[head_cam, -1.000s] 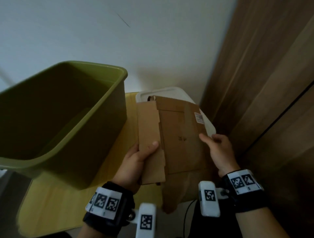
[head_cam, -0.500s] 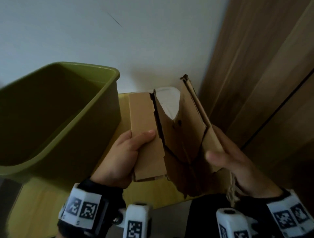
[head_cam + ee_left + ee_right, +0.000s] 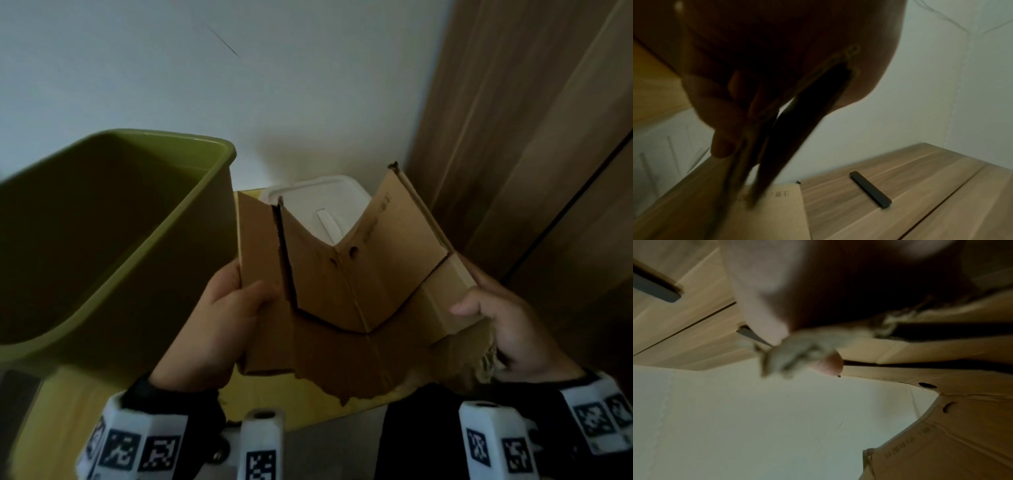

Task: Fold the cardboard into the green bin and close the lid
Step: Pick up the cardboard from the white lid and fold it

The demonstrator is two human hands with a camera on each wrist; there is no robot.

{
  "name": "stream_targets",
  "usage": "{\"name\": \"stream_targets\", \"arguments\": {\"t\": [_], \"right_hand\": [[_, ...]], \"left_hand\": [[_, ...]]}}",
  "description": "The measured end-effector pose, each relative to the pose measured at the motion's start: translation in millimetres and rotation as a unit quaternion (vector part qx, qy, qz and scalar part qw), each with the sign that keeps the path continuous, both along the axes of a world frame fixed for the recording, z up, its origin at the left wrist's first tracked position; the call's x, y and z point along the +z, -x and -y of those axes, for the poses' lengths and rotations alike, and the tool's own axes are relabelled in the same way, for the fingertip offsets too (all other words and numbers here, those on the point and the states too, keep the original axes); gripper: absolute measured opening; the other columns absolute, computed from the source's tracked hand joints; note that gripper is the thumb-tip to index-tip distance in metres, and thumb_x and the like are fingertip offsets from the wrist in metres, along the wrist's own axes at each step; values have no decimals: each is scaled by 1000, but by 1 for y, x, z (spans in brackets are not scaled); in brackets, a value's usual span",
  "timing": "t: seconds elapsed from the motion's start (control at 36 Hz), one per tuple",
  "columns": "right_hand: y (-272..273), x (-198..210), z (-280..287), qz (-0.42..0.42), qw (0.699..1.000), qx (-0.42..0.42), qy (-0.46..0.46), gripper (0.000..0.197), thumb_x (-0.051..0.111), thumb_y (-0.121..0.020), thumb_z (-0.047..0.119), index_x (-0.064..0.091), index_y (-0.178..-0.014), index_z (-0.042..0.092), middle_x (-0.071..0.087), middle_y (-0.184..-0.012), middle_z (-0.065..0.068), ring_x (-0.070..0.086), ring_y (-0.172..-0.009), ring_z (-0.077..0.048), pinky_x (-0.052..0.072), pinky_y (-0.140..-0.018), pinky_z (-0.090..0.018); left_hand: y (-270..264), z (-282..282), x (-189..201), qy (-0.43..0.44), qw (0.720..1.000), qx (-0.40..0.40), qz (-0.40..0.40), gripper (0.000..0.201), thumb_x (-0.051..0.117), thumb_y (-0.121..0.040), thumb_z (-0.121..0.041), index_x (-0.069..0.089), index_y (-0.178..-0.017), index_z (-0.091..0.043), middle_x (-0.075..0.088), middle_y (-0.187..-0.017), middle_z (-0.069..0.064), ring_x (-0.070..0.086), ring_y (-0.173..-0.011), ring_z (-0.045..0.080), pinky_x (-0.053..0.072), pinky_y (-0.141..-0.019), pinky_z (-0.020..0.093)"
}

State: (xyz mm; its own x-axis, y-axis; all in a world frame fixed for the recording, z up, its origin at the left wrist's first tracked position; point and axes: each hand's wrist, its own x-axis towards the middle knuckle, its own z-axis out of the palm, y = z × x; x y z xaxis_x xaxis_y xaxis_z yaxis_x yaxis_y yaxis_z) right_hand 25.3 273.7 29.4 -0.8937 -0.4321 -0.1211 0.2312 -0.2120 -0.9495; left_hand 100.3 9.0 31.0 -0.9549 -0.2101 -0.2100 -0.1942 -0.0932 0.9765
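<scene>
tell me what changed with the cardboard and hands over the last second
The cardboard, flat a second ago, is now bent into a V along its middle crease, its right half raised. The right hand shifted from the top face to gripping the right edge. The left hand still grips the left flap. The green bin and white lid stayed put.

Matt brown cardboard [image 3: 359,274] with ragged torn edges — smooth plastic green bin [image 3: 102,240], wood-grain panels [image 3: 531,137].

Cardboard [image 3: 342,291] partly hiding white lid [image 3: 318,205]
</scene>
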Motion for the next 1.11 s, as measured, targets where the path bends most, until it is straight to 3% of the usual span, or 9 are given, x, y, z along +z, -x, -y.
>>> {"name": "stream_targets", "arguments": {"t": [0.22,0.33,0.39,0.5,0.75,0.83,0.94,1.03,1.11], "right_hand": [[-1,2,-2,17,1000,-3,-8,85,21,-91,-14,84,-69,38,79,-72,-6,77,-61,-17,57,-46,-23],[-1,0,-4,23,1000,-4,10,61,39,-73,-6,82,-84,36,80,-83,-10,78,-69,-21,60,-52,-29],[-1,-2,-5,21,1000,-2,12,57,43,-64,2,80,-93,35,80,-88,-12,77,-73,-24,61,-55,-32],[-1,-1,-5,8,1000,7,11,59,42,-63,4,83,-87,39,80,-84,-7,77,-71,-22,59,-54,-28],[-6,4,-9,14,1000,-3,-16,64,22,-90,-16,71,-99,24,77,-68,-4,73,-56,-15,53,-44,-19],[-8,6,-7,-32,999,-5,-33,62,41,-73,-6,81,-93,38,80,-83,-2,76,-72,-16,57,-55,-22],[-12,3,17,-103,987,58,-105,73,62,-62,12,60,-130,40,74,-122,11,69,-114,-9,52,-90,-27],[-20,-5,49,-184,942,114,-258,85,66,-66,33,40,-139,66,47,-143,37,47,-132,5,39,-106,-23],[-34,-26,82,-260,822,157,-481,99,55,-73,51,6,-159,47,10,-169,14,7,-156,-15,18,-120,-51]], "left_hand": [[5,-8,-1,79,994,-68,-22,74,59,-85,-14,28,-147,-41,60,-127,13,72,-92,28,62,-70,39],[12,-21,-1,249,964,-87,42,106,63,-86,-38,-20,-150,-43,16,-162,-2,57,-120,29,61,-83,45],[11,-31,-2,354,929,-104,33,106,60,-81,-56,-19,-149,-43,-11,-163,-15,43,-133,33,57,-92,49],[12,-45,-11,520,845,-113,52,84,53,-87,-55,6,-154,-35,-34,-159,2,35,-142,40,44,-110,44],[12,-30,-27,564,817,-81,86,75,58,-90,-25,20,-154,-28,-18,-164,10,37,-142,33,40,-110,36],[13,-24,-46,528,840,-80,97,80,65,-87,-30,22,-154,-30,-10,-165,5,42,-139,29,42,-108,33],[15,-27,-76,463,875,-82,115,85,71,-83,-38,24,-154,-34,14,-162,5,46,-134,24,45,-104,31],[15,-33,-84,414,904,-60,92,72,74,-79,-40,42,-144,-37,50,-136,-1,55,-121,11,50,-98,32],[14,-31,-92,337,941,-6,29,13,76,-72,-32,69,-81,-39,67,-76,-18,65,-71,-4,52,-63,30]]}}
